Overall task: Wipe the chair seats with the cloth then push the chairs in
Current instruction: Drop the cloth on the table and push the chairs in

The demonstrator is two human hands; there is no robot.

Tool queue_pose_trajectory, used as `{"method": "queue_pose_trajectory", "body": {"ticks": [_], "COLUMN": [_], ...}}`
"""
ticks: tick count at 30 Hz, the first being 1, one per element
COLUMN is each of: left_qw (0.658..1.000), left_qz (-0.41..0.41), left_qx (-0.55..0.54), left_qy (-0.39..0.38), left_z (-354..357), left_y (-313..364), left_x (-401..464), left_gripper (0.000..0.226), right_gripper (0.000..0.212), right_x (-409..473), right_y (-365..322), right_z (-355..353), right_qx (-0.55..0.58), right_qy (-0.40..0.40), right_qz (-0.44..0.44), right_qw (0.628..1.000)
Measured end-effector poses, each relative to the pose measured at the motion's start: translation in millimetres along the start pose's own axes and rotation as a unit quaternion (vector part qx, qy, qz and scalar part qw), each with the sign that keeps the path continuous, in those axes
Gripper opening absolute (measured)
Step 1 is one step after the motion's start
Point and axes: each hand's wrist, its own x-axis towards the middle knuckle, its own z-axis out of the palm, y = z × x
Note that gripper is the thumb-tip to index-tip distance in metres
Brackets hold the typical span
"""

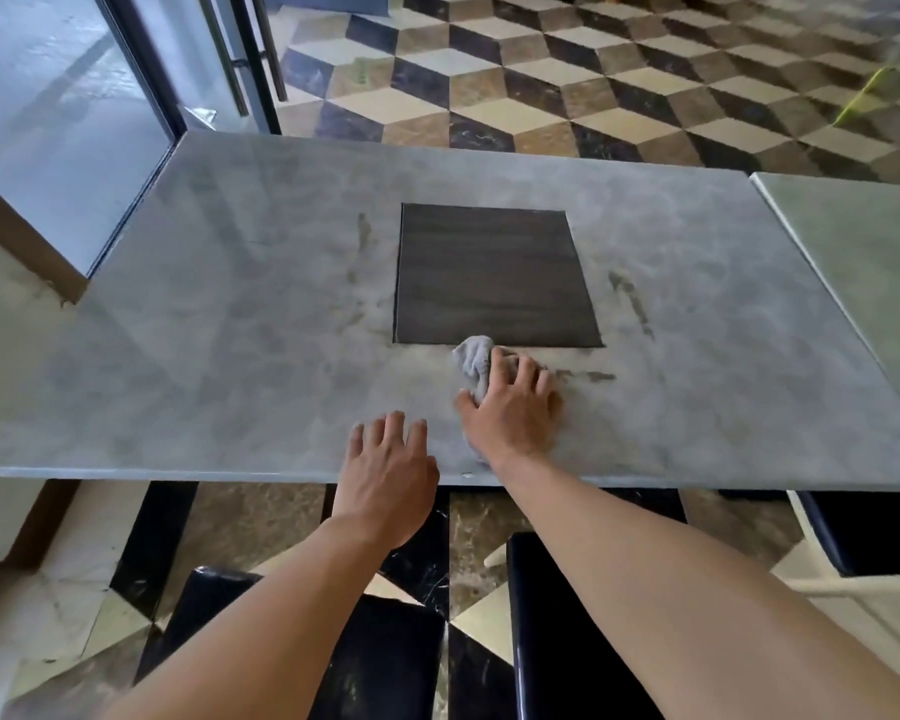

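A small grey cloth (473, 357) lies crumpled on the grey marble table (230, 330), just below its dark square inset (494, 275). My right hand (513, 410) sits on the cloth with bent fingers gripping it, and part of the cloth is hidden under the palm. My left hand (385, 475) is flat with spread fingers at the table's front edge and holds nothing. Below the table, two black chair seats stand pulled out: one (385, 662) under my left forearm, the other (567, 641) under my right forearm.
A third dark seat on a white frame (874, 532) stands at the right under a second table (863, 241). Glass doors (74, 122) are at the back left. A patterned tile floor (593, 70) lies beyond the table. Dark smears (632, 301) mark the tabletop.
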Motion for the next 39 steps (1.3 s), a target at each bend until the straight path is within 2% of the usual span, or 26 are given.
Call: {"method": "queue_pose_trajectory", "body": {"ticks": [6, 15, 19, 23, 28, 34, 39], "left_qw": [0.999, 0.998, 0.997, 0.996, 0.991, 0.98, 0.967], "left_qz": [-0.022, -0.05, -0.054, -0.063, -0.104, -0.166, -0.224], "left_qx": [-0.002, -0.023, -0.039, -0.056, -0.086, -0.101, -0.097], "left_qy": [-0.026, 0.004, 0.029, 0.03, -0.002, -0.032, -0.076], "left_z": [9, -25, -49, -60, -57, -36, -6], "left_y": [-9, -64, -97, -134, -168, -213, -217], "left_x": [-12, -60, -103, -174, -265, -378, -444], "left_gripper": [0.05, 0.047, 0.048, 0.044, 0.047, 0.044, 0.045], "right_gripper": [0.077, 0.075, 0.072, 0.064, 0.055, 0.053, 0.046], "right_x": [3, -43, -96, -184, -267, -384, -450], "right_y": [-4, -16, -42, -69, -97, -128, -111], "right_z": [4, -28, -53, -76, -86, -73, -71], "right_qx": [-0.02, -0.029, -0.024, -0.016, 0.037, 0.041, 0.012], "right_qy": [-0.069, -0.068, -0.083, -0.088, -0.079, -0.131, -0.177], "right_qz": [0.007, -0.015, -0.001, -0.009, -0.023, -0.086, -0.124], "right_qw": [0.997, 0.997, 0.996, 0.996, 0.996, 0.987, 0.976]}}
